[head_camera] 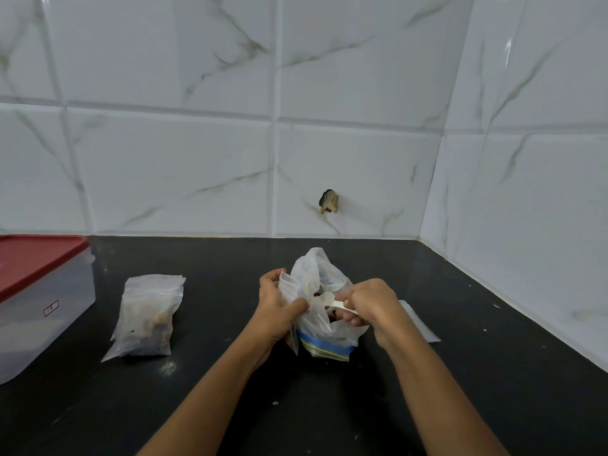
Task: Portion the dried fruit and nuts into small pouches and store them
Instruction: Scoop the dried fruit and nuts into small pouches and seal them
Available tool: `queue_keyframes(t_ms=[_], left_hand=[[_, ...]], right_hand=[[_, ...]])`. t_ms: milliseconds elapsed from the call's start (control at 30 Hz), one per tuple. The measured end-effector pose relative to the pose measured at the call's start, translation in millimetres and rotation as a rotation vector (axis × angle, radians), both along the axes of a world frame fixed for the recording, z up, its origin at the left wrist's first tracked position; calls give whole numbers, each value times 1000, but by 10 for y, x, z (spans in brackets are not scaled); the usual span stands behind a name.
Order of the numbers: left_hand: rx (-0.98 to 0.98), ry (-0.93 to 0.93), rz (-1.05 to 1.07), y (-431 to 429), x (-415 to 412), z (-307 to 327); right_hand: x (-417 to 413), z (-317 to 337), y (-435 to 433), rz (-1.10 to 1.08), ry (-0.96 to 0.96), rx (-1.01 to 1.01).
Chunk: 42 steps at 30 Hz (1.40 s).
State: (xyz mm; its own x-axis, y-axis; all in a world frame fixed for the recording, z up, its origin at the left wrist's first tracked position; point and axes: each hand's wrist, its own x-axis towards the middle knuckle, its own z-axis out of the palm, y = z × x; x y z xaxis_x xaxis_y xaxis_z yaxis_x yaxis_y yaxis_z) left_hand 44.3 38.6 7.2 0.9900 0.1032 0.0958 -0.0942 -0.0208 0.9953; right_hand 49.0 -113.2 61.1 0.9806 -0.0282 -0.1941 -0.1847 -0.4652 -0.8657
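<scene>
Far left of the left hand (279, 311): clear box (46, 311), red lid on, contents unreadable; between box and that hand, a pile of filled pouches (146, 319) on the black counter (230, 406), with pale and dark bits inside. Left hand's fingers are curled, gripping a small clear pouch (287, 286) against the big zip bag (316, 274), which sits between both hands, dark pieces showing at its mouth. Right hand (371, 304) pinches a white spoon (332, 302), bowl at the bag's opening; flat clear pouch (424, 325) just right of that hand.
</scene>
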Motion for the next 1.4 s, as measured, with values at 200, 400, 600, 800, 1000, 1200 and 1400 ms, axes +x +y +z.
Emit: queue_keyframes(t_ms=[200, 400, 600, 800, 1000, 1200, 1400], left_hand=[[287, -67, 158, 42, 2, 121], [438, -105, 195, 134, -36, 201], [465, -137, 168, 128, -75, 237], [450, -165, 121, 125, -77, 235], [385, -226, 114, 129, -88, 223], [301, -264, 133, 137, -75, 203], [276, -284, 122, 156, -58, 186]], right_hand=[[4, 27, -82, -19, 96, 272], [15, 38, -136, -42, 84, 387], [-24, 97, -140, -9, -40, 368], [-148, 182, -54, 137, -326, 319], [-213, 112, 159, 295, -637, -55], [-222, 36, 198, 442, -989, -443], [-151, 15, 212, 449, -1234, -664]])
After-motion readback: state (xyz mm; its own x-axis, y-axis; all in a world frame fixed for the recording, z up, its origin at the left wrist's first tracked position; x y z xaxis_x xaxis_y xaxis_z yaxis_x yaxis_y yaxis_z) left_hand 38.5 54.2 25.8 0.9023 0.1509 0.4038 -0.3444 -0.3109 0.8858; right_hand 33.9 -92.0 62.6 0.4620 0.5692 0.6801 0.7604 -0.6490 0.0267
